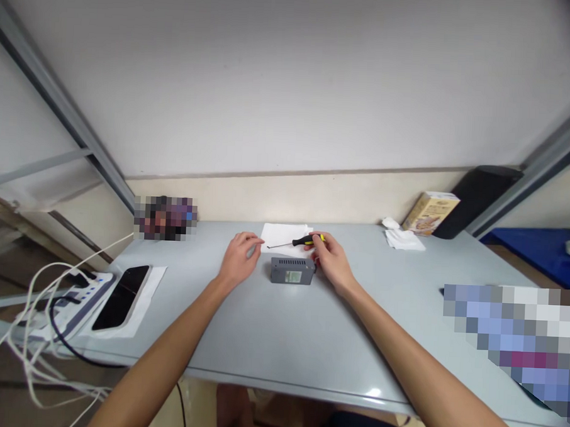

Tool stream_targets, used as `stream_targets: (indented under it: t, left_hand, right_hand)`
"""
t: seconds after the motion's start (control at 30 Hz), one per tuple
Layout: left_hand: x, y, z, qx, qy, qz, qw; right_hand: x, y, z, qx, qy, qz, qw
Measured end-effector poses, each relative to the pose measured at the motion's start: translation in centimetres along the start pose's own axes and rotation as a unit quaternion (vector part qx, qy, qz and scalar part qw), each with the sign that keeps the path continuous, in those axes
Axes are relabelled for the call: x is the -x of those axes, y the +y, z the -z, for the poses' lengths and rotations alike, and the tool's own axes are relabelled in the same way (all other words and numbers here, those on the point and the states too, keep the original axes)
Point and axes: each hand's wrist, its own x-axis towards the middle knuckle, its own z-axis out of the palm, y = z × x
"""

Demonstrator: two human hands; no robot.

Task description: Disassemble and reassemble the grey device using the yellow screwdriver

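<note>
At frame centre, a screwdriver [301, 240] is gripped in the right hand [332, 259] just above a grey box [290, 271], its tip [269, 247] apparently being tended by the left hand [239, 257] (curled; whether anything is pinched cannot be told), steadiness being called for next.

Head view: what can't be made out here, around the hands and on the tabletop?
Label on the grey box, head view: print too small to read.
Screwdriver tip, head view: too small to tell whether anything sits on it.
Screwdriver handle, head view: partly covered by the right hand.
Thing at far right, head view: masked by pixel blocks and cut off by the right edge.
</note>
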Motion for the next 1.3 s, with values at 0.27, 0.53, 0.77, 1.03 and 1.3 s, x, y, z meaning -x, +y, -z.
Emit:
stream_targets:
  t: [0.27,0.53,0.77,1.03,1.3]
  left_hand:
    - [0.2,-0.5,0.1,-0.023,-0.069,0.016,0.997]
    - [0.2,-0.2,0.2,0.019,-0.076,0.016,0.997]
    - [0.2,0.1,0.2,0.033,-0.069,0.023,0.997]
    - [0.2,-0.2,0.4,-0.007,-0.073,-0.018,0.997]
    - [0.2,0.1,0.6,-0.022,-0.066,-0.042,0.997]
  right_hand:
    - [0.3,-1.2,0.1,-0.035,-0.008,0.009,0.999]
    - [0.4,-1.2,0.1,-0.049,-0.016,0.014,0.999]
    - [0.2,-1.2,0.2,-0.054,-0.017,0.015,0.998]
    - [0.6,-1.8,0.1,-0.028,-0.017,0.035,0.999]
    - [0.8,-2.1,0.0,-0.027,-0.03,0.062,0.997]
